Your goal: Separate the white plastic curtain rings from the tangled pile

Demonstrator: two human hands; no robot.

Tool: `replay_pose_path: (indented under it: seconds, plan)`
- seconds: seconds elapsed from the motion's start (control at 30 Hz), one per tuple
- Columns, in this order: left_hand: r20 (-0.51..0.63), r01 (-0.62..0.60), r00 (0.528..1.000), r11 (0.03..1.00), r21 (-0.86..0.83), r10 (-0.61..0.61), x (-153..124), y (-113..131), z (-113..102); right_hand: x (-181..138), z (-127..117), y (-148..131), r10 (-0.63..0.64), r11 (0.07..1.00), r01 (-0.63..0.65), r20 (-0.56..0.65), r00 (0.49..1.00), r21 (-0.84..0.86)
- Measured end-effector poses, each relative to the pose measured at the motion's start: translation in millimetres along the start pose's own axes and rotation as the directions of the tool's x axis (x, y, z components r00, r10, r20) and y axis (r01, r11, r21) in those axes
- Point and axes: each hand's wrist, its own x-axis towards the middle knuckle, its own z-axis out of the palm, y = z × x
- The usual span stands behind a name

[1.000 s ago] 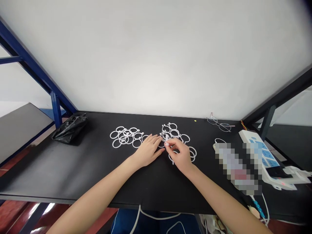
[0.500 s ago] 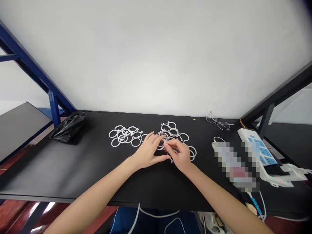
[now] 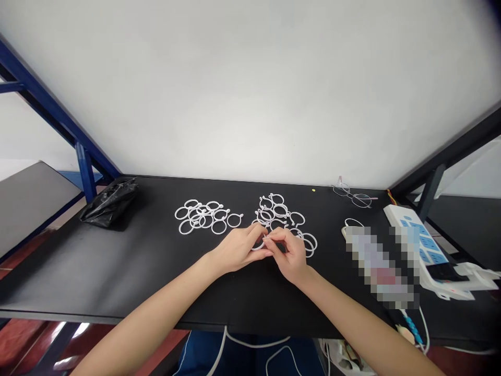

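Between my two hands is a white ring (image 3: 258, 247), its lower edge showing under my left fingers. My left hand (image 3: 239, 247) curls around the ring from the left, thumb and fingers closed on it. From the right, my right hand (image 3: 288, 254) pinches the ring's end at the fingertips, where both hands meet; that small part is mostly hidden. Behind my hands lies a loose pile of white rings with little end loops (image 3: 279, 210). A second group of white rings (image 3: 205, 220) lies to the left of my left hand.
A black plastic bag (image 3: 110, 203) rests at the far left of the black table (image 3: 164, 282). To the right are eyeglasses (image 3: 360, 200), a blurred-out phone-like object (image 3: 378, 266) and a white power strip (image 3: 415, 235) with plugs. A white cable (image 3: 258, 345) hangs at the front edge.
My left fingers, stretched out over the pile before, have curled in and closed on the ring. My right hand has stayed nearly in place, its fingertips now meeting the left ones.
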Motion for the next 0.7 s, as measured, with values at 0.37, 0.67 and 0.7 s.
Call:
replay_pose_path:
  seconds: [0.37,0.67,0.7]
  plan:
    - [0.011,0.06,0.998,0.997,-0.042,-0.06,-0.8,3.7,-3.1,-1.1,-7.2,7.4,0.092,0.99,-0.055,0.301,0.949,-0.13]
    - [0.013,0.065,0.998,0.995,-0.08,-0.064,-0.9,0.4,-5.7,-0.5,-9.3,3.8,0.203,0.977,-0.211,0.411,0.889,-0.025]
    - [0.015,0.058,0.998,0.995,-0.081,-0.057,-0.9,0.6,-6.3,-0.8,-9.3,3.9,0.202,0.976,-0.219,0.42,0.885,-0.009]
